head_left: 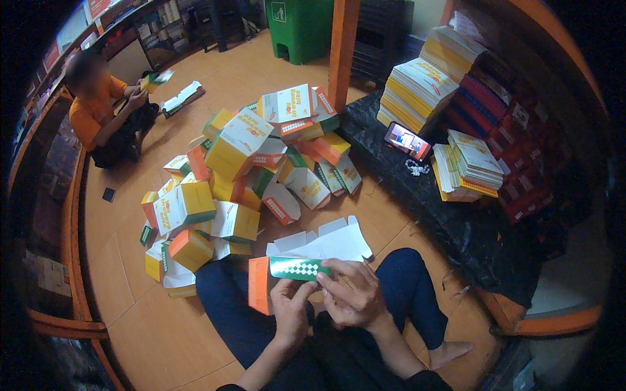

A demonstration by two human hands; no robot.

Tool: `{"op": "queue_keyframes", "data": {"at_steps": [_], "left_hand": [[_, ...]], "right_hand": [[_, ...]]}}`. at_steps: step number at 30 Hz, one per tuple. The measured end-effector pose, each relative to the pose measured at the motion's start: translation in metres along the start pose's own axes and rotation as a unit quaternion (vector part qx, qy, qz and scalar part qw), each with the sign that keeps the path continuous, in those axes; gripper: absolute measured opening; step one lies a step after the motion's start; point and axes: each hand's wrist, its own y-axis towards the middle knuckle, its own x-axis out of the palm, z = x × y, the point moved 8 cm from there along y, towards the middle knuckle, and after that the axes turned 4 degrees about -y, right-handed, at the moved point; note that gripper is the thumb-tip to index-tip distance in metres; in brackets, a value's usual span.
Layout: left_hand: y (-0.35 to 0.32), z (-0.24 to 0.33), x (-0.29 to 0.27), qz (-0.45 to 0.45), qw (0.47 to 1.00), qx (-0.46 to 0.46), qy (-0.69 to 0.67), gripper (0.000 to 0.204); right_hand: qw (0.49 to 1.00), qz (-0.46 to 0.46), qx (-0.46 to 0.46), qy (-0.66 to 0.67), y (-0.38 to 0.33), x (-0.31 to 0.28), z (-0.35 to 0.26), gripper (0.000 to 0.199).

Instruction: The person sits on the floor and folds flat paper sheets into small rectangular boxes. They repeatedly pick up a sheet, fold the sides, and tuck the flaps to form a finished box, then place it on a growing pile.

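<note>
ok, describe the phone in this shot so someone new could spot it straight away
Start at the orange vertical post near the top centre, then move right onto the black sheet-covered platform beside it. The small dark rectangular phone is propped there, below the tall stack of yellow-and-white flat cartons and left of a shorter stack. It is the only thing with a lit screen.

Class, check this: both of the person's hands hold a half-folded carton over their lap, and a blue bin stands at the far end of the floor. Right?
Not quite. The head view shows the bin is green, not blue. The rest stands: left hand and right hand hold the carton over the lap.
</note>
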Motion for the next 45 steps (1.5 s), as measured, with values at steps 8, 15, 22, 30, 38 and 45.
{"op": "queue_keyframes", "data": {"at_steps": [8,15,22,30,38,45], "left_hand": [[0.002,0.004,0.008,-0.057,0.978,-0.056,-0.193,0.033],[0.010,0.001,0.019,-0.116,0.858,-0.127,-0.484,0.042],[0.003,0.011,0.017,-0.057,0.997,-0.033,-0.032,0.027],[-0.015,0.066,0.002,0.019,0.937,0.300,0.180,0.016],[-0.031,0.063,-0.003,0.082,0.914,0.352,0.186,0.018],[-0.030,0.052,-0.009,0.086,0.938,0.311,0.130,0.017]], "right_hand": [[0.993,0.043,0.091,0.060,-0.009,0.008,0.028,0.050],[0.974,0.164,0.154,-0.013,-0.025,-0.027,0.031,0.029],[0.990,0.128,0.064,-0.002,-0.006,-0.016,-0.003,0.030],[0.979,0.124,0.122,0.103,-0.004,-0.020,0.004,0.013],[0.940,0.082,0.184,0.276,-0.001,-0.002,0.003,0.015],[0.929,0.086,0.195,0.302,0.001,0.008,0.001,0.016]]}}
